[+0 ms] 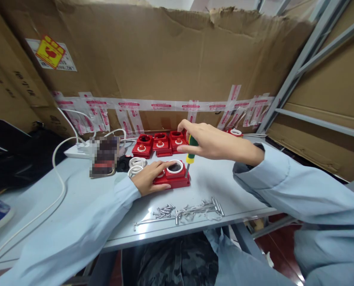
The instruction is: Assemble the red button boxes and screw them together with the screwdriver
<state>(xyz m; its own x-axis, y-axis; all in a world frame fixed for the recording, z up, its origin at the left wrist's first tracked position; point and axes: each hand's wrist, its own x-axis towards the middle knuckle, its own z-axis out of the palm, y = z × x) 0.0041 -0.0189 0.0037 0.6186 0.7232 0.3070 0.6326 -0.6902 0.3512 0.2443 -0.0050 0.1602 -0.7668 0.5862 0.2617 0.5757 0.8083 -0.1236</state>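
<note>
My left hand [149,177] lies flat on a red plastic housing [173,178] with a white ring around its round hole, pressing it to the table, fingers spread. My right hand [208,141] is wrapped round a green and yellow screwdriver [191,151] held upright, its tip down at the housing's right corner. A pile of long metal screws [188,209] lies near the table's front edge.
Several more red housings [160,143] stand in a row behind, with another [235,132] at the right. White rings [136,166] lie left of my hand. A white power strip [79,150] and cable trail left. Cardboard walls the back; a metal rack stands right.
</note>
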